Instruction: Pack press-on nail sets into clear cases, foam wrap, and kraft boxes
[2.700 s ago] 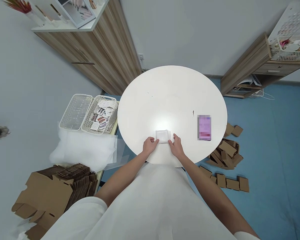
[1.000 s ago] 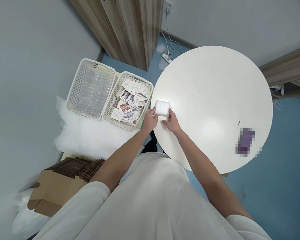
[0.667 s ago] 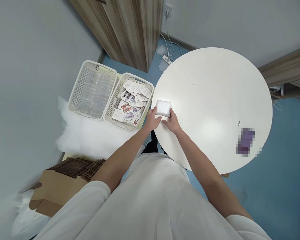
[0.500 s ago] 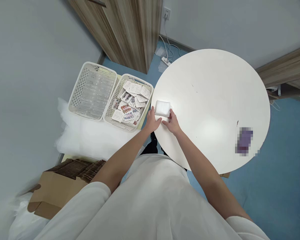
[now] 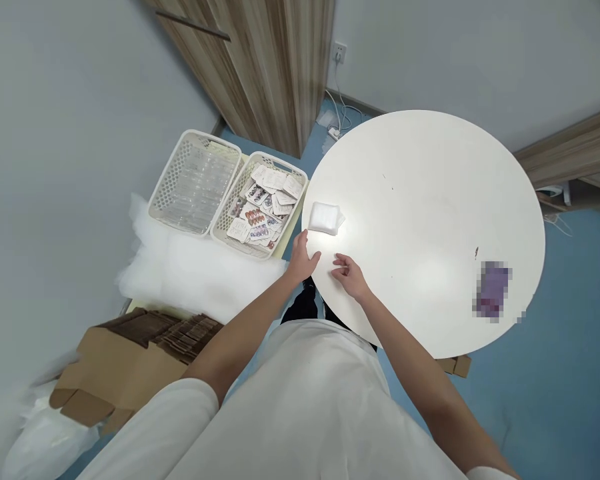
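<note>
A small white wrapped packet (image 5: 325, 218) lies on the round white table (image 5: 430, 167), close to its left edge. A flat corner sticks out from under the packet's right side. My left hand (image 5: 303, 257) is at the table's edge just below the packet, thumb and fingers apart, holding nothing. To the right of it, my right hand (image 5: 351, 275) hovers over the table with its fingers loosely bent and apart. Nothing shows in that hand, and it is away from the packet.
Left of the table stand a basket of printed cards (image 5: 263, 207) and a basket of clear plastic cases (image 5: 195, 180). White foam sheeting (image 5: 195, 273) lies before them, with a cardboard box (image 5: 125, 363) nearer. A blurred-out purple item (image 5: 493, 290) rests on the table's right.
Both hands have let go of the packet and drawn back toward my body, the right one farther. The packet stays on the table. The view has shifted slightly.
</note>
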`<state>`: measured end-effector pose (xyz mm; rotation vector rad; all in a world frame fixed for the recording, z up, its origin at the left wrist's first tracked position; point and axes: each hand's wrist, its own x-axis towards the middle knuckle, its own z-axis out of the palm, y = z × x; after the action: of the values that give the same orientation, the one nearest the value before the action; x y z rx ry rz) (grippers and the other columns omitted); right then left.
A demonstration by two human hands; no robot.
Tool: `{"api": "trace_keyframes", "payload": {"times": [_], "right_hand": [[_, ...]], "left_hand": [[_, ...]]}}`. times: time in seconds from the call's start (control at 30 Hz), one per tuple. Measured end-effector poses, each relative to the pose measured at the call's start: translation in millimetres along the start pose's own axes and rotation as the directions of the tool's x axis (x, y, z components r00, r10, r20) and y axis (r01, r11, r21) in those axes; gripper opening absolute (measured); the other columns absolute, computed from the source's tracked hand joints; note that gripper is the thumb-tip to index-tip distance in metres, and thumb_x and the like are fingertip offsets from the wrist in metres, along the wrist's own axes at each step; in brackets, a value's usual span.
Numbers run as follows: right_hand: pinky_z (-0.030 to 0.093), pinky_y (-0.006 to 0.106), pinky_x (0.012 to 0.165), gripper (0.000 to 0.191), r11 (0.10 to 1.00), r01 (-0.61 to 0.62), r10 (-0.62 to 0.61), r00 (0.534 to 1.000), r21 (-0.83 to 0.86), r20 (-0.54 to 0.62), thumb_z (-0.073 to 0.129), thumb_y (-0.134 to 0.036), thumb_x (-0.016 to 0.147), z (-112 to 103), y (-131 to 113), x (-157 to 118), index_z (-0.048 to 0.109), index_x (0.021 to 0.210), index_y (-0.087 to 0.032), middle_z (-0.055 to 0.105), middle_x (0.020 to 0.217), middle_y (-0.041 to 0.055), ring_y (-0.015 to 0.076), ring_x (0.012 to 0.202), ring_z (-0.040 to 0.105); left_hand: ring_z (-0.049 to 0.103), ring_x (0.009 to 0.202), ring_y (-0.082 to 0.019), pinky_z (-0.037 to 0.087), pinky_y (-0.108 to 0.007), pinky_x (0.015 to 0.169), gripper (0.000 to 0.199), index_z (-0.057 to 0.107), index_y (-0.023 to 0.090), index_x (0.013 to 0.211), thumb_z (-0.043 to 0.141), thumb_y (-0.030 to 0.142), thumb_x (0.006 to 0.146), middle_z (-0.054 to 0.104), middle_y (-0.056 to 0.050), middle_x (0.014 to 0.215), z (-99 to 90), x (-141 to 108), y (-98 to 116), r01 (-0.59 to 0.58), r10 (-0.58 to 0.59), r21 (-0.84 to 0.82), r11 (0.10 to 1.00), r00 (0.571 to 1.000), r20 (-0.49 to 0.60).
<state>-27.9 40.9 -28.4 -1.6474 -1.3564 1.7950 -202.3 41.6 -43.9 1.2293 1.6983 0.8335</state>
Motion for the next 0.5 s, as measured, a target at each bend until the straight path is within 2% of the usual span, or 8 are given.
{"api": "trace_keyframes", "payload": {"times": [0.13, 0.27, 0.4, 0.5], "right_hand": [[0.046, 0.031, 0.075, 0.042, 0.998, 0.011, -0.007, 0.998, -0.057, 0.061, 0.056, -0.027, 0.069, -3, 15, -19, 0.051, 0.110, -0.020, 0.057, 0.104, 0.0069, 0.0097, 0.069, 0.055], [0.047, 0.030, 0.072, 0.038, 0.991, 0.081, -0.066, 0.987, -0.102, 0.144, 0.055, -0.027, 0.069, -9, 22, -34, 0.054, 0.105, -0.020, 0.060, 0.099, 0.0066, 0.0106, 0.069, 0.056], [0.047, 0.031, 0.071, 0.034, 0.981, 0.158, -0.135, 0.973, -0.117, 0.186, 0.055, -0.031, 0.069, -11, 28, -45, 0.056, 0.101, -0.019, 0.061, 0.094, 0.0061, 0.0123, 0.069, 0.057], [0.048, 0.031, 0.068, 0.032, 0.976, 0.190, -0.156, 0.950, -0.108, 0.269, 0.053, -0.035, 0.071, -1, 34, -51, 0.056, 0.098, -0.018, 0.061, 0.086, 0.0054, 0.0131, 0.066, 0.057]], "left_hand": [[0.050, 0.104, -0.019, 0.046, -0.034, 0.082, 0.055, 0.031, 0.021, 0.128, 0.051, 0.027, 0.078, 0.034, -0.012, 0.131, 2.8, -26, 4, 0.084, -0.084, -0.040, 0.996, 0.996, -0.007], [0.057, 0.089, -0.016, 0.047, -0.033, 0.078, 0.041, 0.045, 0.018, 0.118, 0.050, 0.026, 0.078, 0.053, -0.010, 0.115, 5.8, -62, 11, 0.158, -0.157, -0.078, 0.984, 0.987, 0.027], [0.058, 0.087, -0.016, 0.047, -0.031, 0.078, 0.037, 0.050, 0.018, 0.114, 0.051, 0.028, 0.078, 0.059, -0.009, 0.108, 0.8, -113, 20, 0.187, -0.189, -0.069, 0.980, 0.982, -0.026], [0.058, 0.088, -0.017, 0.047, -0.030, 0.077, 0.039, 0.051, 0.020, 0.115, 0.051, 0.034, 0.078, 0.059, -0.008, 0.108, -12.7, -160, 20, 0.226, -0.228, -0.056, 0.973, 0.972, -0.050]]}}
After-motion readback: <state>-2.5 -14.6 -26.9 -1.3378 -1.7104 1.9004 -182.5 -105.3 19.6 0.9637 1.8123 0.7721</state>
